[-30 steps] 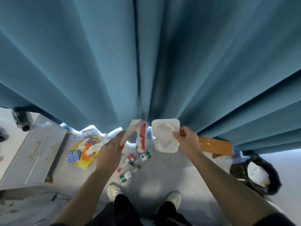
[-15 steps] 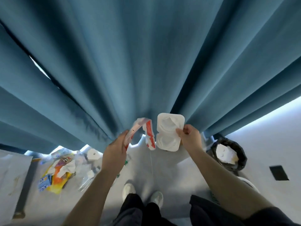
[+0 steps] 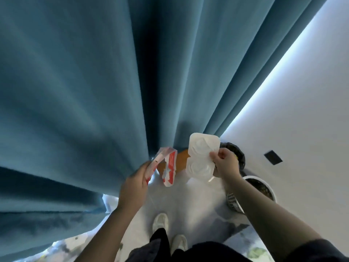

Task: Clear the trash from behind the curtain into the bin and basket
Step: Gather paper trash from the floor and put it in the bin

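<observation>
My left hand grips a red and white torn wrapper that hangs in front of the blue curtain. My right hand pinches the edge of a white moulded plastic tray, held upright. Just behind my right hand the black-lined bin is partly hidden. Beneath my right forearm the white perforated basket shows its rim and dark inside. The trash pile on the floor is out of view.
The curtain fills the left and top. A white wall with a dark socket plate stands on the right. An orange wooden piece shows behind the wrapper. My shoes are on the pale floor.
The view has swung to the right. The trash pile has left the frame, while the bin and basket now lie close under my right hand. Both hands still hold the same items.
</observation>
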